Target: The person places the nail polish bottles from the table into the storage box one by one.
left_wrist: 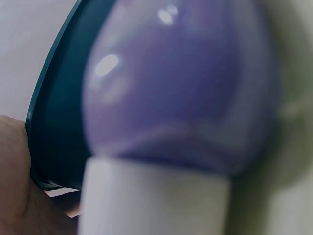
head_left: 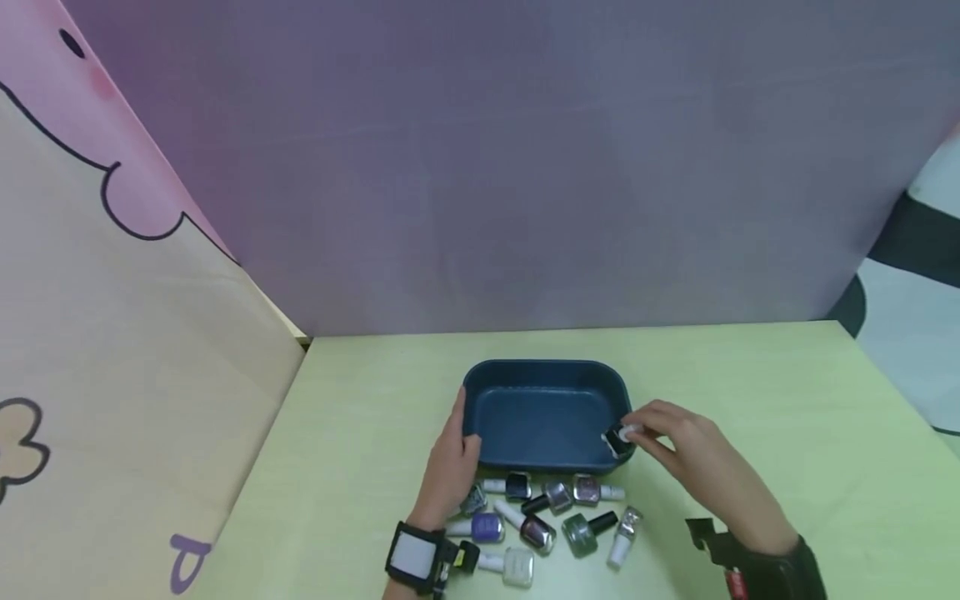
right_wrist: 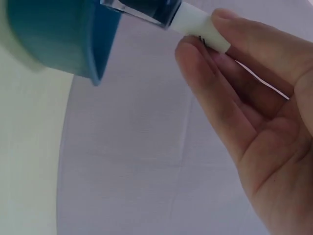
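A dark blue rectangular tray (head_left: 551, 465) sits on the table, its inside bare apart from the near right corner. My left hand (head_left: 450, 458) grips the tray's left side, thumb at the rim and fingers along the outer wall. At that near right corner, my right hand (head_left: 693, 454) pinches a dark nail polish bottle (head_left: 615, 442) by its white cap (right_wrist: 195, 24) between thumb and fingertips. The bottle tilts down over the tray rim (right_wrist: 95, 73). Right by my left wrist lies a purple nail polish bottle (head_left: 487, 527), large and blurred in the left wrist view.
Several more nail polish bottles lie in front of the tray, among them a green one (head_left: 580, 535), a clear one (head_left: 517, 567), a dark brown one (head_left: 537, 533) and a silver one (head_left: 628, 527). A grey-purple cloth wall (head_left: 555, 183) rises behind the pale green tabletop (head_left: 360, 433).
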The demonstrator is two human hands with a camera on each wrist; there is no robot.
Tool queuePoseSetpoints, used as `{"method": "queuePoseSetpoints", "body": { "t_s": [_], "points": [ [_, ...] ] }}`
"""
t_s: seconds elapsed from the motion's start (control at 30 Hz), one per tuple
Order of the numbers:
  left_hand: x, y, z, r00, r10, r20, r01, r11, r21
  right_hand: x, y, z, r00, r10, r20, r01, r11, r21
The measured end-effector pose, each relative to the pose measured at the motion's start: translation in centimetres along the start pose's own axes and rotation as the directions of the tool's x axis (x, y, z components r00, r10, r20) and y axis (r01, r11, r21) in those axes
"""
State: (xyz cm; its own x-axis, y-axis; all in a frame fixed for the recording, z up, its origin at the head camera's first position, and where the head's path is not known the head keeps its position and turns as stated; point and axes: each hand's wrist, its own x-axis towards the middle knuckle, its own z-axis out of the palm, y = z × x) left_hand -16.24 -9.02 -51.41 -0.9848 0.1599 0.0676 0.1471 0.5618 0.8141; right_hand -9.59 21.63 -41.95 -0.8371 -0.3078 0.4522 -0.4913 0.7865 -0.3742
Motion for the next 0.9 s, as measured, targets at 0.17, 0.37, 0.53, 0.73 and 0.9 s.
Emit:
{"method": "queuePoseSetpoints", "body": {
  "t_s": [0.17, 0.37, 0.53, 0.73, 0.9],
  "points": [
    [0.0, 0.1, -0.1, 1.0, 0.005, -0.008, -0.005, 1.0, -0.003, 0.1, 0.6, 0.8, 1.0, 0.004, 0.017, -0.004, 1.0, -0.013],
    [0.0, 0.1, 0.0, 1.0, 0.002, -0.006, -0.002, 1.0, 0.001, 0.2, 1.1, 1.5, 0.998, 0.036, 0.057, -0.036, 0.999, -0.006],
    [-0.2, 0.3, -0.1, 1.0, -0.005, -0.005, 0.005, 1.0, 0.006, 0.2, 1.2, 1.7, 0.995, 0.056, 0.081, -0.056, 0.998, -0.005],
    [-0.4, 0.6, -0.2, 1.0, -0.006, -0.006, 0.006, 1.0, -0.007, 0.2, 1.0, 1.9, 0.989, 0.101, 0.11, -0.098, 0.994, -0.038],
    [-0.8, 0.8, -0.3, 1.0, -0.022, -0.002, 0.022, 1.0, -0.005, 0.1, 0.4, 2.1, 0.971, 0.154, 0.183, -0.145, 0.988, -0.061]
  ]
}}
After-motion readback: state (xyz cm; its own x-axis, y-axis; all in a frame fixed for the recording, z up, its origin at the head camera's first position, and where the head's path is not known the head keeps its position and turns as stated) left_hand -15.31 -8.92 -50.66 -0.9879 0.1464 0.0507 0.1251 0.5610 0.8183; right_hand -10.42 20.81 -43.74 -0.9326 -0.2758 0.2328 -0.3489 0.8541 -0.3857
